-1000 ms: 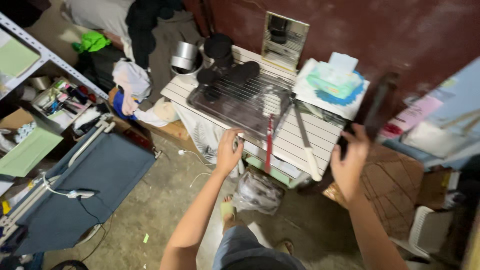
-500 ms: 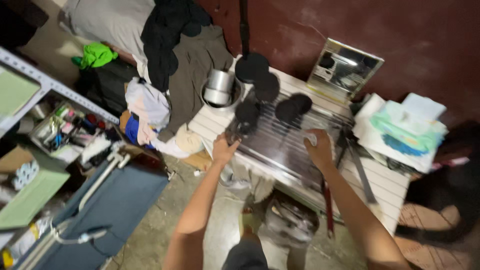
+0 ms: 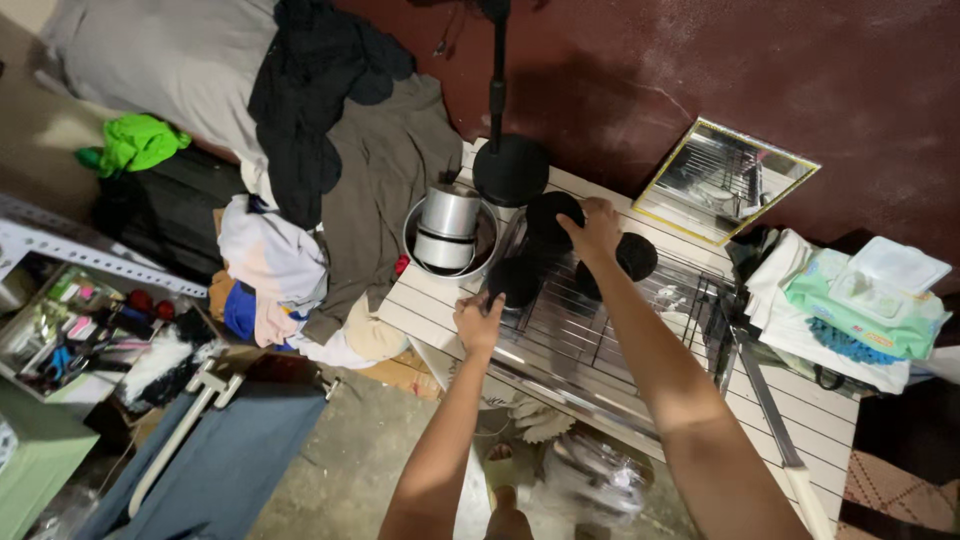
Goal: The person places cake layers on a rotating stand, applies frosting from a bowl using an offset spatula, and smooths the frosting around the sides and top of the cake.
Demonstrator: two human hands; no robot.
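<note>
A wire dish rack [image 3: 600,330] stands on a white slatted table [image 3: 430,305]. Three black round pieces, cups or lids, sit at its far end. My left hand [image 3: 478,318] grips the near-left black piece [image 3: 515,282] at the rack's corner. My right hand [image 3: 597,226] reaches over the rack with its fingers on the far black piece [image 3: 552,215]. A third black piece [image 3: 637,255] lies just right of that hand.
A steel pot [image 3: 447,235] with smaller tins inside stands left of the rack. A black stand base [image 3: 511,170] and a framed mirror [image 3: 726,182] sit by the red wall. Wipes packs [image 3: 865,305] lie at right. Clothes [image 3: 330,150] pile up left; a shelf [image 3: 70,330] holds clutter.
My view has swung left and closer to the rack. Both hands have moved forward from the table's edge onto the black pieces at the rack's far end.
</note>
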